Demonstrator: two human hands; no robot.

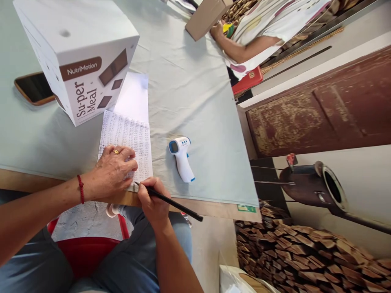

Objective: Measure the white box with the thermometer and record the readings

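Observation:
A sheet of paper (126, 132) covered in rows of small handwriting lies near the table's front edge. My left hand (114, 171) rests on its lower part, palm down, with the fingers slightly bent and nothing seen in them. My right hand (154, 199) grips a black pen (180, 207), whose tip touches or hovers just over the sheet's bottom edge; I cannot tell which. Under the sheet's far end sits a blank white paper (134, 95). Right of the papers is a white and blue infrared thermometer (183, 158).
A large white box (91, 53) stands on the pale tablecloth (195, 101), beside a phone (35, 87). Across the table a person's arm (241, 49) is near a cardboard box (206, 18). Stacked firewood (299, 252) and a metal stove (305, 181) are at the right.

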